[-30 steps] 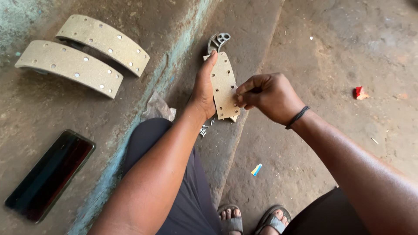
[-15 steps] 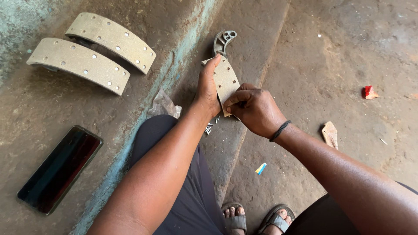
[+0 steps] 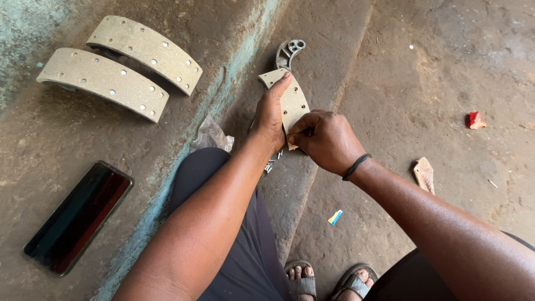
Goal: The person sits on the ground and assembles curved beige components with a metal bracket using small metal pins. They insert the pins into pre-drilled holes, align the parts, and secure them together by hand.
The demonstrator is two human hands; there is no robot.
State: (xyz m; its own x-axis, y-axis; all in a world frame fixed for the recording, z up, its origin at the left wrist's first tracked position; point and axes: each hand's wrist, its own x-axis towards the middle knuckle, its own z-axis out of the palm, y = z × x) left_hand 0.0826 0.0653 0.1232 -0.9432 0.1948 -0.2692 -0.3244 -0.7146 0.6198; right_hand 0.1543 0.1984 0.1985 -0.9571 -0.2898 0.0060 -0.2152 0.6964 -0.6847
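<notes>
My left hand [image 3: 271,114] grips a curved tan brake lining [image 3: 293,99] that lies over a grey metal brake shoe [image 3: 288,53] on a concrete step. The index finger stretches along the lining's upper edge. My right hand [image 3: 326,139], with a black band at the wrist, pinches the lining's lower end with closed fingertips; whatever small part it may hold is hidden. Several small rivets [image 3: 273,160] lie on the step just below the hands.
Two finished lined brake shoes [image 3: 139,47] [image 3: 100,81] lie on the upper ledge at left. A dark phone [image 3: 78,214] rests near the ledge's front. A crumpled plastic bag [image 3: 212,134], red scrap [image 3: 475,120], tan scrap [image 3: 424,173] and small blue-yellow piece [image 3: 335,217] litter the ground.
My right hand has slid down to the lining's lower end and closed its fingertips there. The left hand keeps its grip. The view has shifted slightly.
</notes>
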